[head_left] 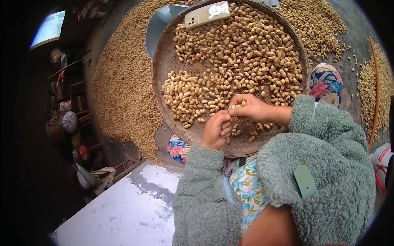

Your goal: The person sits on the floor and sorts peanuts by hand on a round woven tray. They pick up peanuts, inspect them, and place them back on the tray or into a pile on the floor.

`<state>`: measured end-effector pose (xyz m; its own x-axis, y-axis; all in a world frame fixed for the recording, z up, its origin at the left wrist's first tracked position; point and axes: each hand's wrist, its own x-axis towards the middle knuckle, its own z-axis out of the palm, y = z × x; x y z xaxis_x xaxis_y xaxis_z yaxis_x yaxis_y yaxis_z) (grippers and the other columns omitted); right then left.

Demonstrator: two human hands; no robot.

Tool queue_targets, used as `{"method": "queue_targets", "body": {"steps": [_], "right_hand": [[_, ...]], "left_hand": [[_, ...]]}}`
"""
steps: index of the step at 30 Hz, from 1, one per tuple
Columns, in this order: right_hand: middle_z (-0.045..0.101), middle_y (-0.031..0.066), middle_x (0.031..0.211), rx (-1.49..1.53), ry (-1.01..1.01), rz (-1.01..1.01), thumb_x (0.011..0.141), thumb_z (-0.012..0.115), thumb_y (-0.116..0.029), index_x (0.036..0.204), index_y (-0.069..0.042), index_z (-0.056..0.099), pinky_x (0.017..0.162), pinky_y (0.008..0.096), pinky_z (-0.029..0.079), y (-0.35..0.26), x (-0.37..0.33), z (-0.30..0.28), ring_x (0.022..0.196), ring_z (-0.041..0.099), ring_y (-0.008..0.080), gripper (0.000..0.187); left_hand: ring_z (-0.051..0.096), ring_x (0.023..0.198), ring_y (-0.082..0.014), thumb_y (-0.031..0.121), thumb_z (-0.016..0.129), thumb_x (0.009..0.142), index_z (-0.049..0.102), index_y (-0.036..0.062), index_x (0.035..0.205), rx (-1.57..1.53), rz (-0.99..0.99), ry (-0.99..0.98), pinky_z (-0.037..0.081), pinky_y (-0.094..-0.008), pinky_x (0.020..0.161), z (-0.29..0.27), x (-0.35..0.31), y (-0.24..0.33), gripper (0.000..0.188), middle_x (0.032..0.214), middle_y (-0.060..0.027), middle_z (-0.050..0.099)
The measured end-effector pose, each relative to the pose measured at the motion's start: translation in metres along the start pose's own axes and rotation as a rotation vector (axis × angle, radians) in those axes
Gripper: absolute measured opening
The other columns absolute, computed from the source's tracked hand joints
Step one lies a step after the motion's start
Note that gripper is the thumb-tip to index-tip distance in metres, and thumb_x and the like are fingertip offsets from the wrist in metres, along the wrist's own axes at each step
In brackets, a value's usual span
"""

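A wide round woven tray (196,66) lies in front of me, with many unshelled peanuts (266,41) spread over it. Over its near part, my two hands meet at the fingertips. Curled into a loose fist, my left hand (215,130) presses thumb against forefinger; anything inside it is hidden. My right hand (253,110) is closed, with a peanut (243,104) showing between thumb and fingers. A few loose peanuts (252,138) lie just below the hands. At the tray's far edge rests a phone in a pale case (208,14).
A large heap of peanuts (123,86) covers the floor at left, and more peanuts (314,24) lie at far right. A grey-blue pan (158,30) sits against the tray's far left rim. A white-grey surface (123,201) is at lower left; a curved orange-brown rod (376,90) stands at right.
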<state>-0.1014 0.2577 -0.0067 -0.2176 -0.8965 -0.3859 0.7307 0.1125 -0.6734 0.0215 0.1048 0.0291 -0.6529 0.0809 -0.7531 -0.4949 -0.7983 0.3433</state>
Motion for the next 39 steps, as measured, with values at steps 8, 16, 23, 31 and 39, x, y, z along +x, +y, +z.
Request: {"method": "queue_targets", "body": {"steps": [8,16,23,31,39], "right_hand": [[0.061,0.0015,0.077,0.084,-0.102,-0.024,0.087,0.071,-0.02,0.091,-0.005,0.063,0.057,0.0258,0.048,-0.023,-0.008,-0.003,0.065,0.058,0.0106,0.018],[0.063,0.0004,0.081,0.187,-0.092,0.126,0.091,0.056,-0.019,0.105,-0.008,0.06,0.043,0.0184,0.042,-0.026,-0.003,-0.003,0.057,0.054,0.0054,0.017],[0.064,0.0018,0.083,0.166,-0.074,0.182,0.092,0.058,-0.026,0.1,-0.01,0.061,0.039,0.02,0.043,-0.013,0.006,-0.009,0.056,0.057,0.0059,0.018],[0.062,0.0004,0.079,0.184,0.017,0.218,0.092,0.057,-0.025,0.093,-0.009,0.061,0.04,0.0191,0.043,-0.013,0.007,-0.008,0.054,0.056,0.0051,0.016],[0.064,0.0025,0.086,0.285,0.075,0.276,0.096,0.05,-0.029,0.103,-0.008,0.06,0.049,0.0229,0.053,-0.009,0.012,-0.014,0.066,0.063,0.0095,0.025]], "left_hand": [[0.041,0.052,-0.0023,0.002,0.056,0.088,0.06,0.0035,0.079,1.104,0.84,0.277,0.033,-0.0196,0.046,-0.004,0.006,-0.005,0.01,0.061,0.0042,0.051],[0.062,0.053,-0.0218,0.013,0.066,0.086,0.064,0.0096,0.111,1.879,0.846,0.664,0.051,-0.0356,0.05,-0.022,0.029,0.047,0.025,0.063,-0.0094,0.064],[0.065,0.062,-0.0269,0.015,0.068,0.084,0.065,0.008,0.1,1.775,0.706,0.629,0.052,-0.0389,0.06,-0.045,0.063,0.069,0.018,0.069,-0.0119,0.066],[0.063,0.059,-0.024,0.015,0.07,0.082,0.067,0.0041,0.094,1.631,0.771,0.671,0.051,-0.0366,0.058,-0.054,0.061,0.058,0.016,0.067,-0.011,0.064],[0.037,0.042,-0.0025,0.012,0.063,0.092,0.066,0.0042,0.091,0.283,0.331,0.287,0.026,-0.0175,0.036,-0.04,0.04,0.062,0.008,0.066,0.0046,0.058]]}}
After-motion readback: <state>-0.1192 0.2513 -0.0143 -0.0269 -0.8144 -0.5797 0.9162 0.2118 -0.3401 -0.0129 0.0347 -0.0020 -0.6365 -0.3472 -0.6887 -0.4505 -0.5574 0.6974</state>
